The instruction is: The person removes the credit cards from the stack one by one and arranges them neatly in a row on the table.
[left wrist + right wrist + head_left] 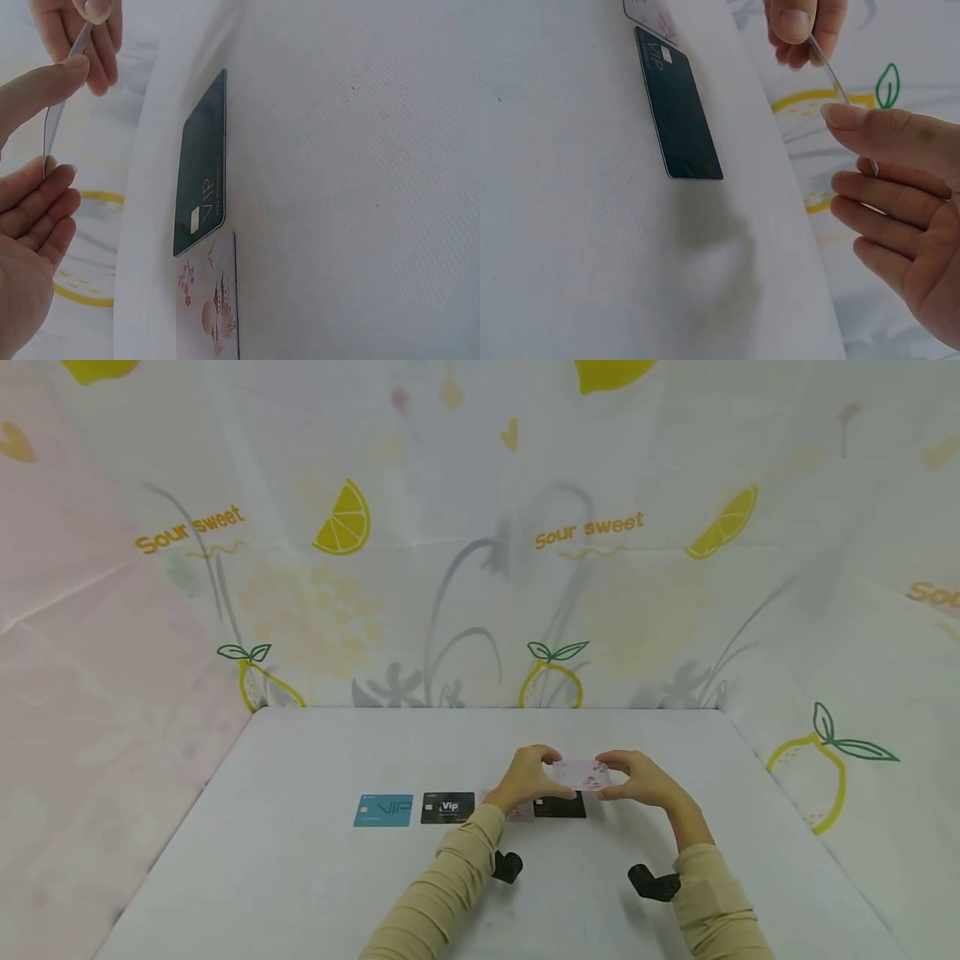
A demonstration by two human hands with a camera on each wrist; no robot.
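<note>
Both hands hold a pale pink patterned card (579, 773) up over the table, one at each end. My left hand (529, 778) pinches its left edge between thumb and fingers. At the opposite edge, the right hand (642, 778) grips it the same way. Seen from the left wrist, the card (55, 124) is nearly edge-on. Below it on the table lie a black VIP card (561, 806) and a pink flowered card (212, 307), which the left hand partly covers in the head view.
Further left on the white table (247, 860) lie a black Vip card (447, 807) and a blue VIP card (383, 810), in one row with the others. Behind the table hangs a lemon-printed cloth (450, 593). Black devices (654, 883) are worn at both wrists.
</note>
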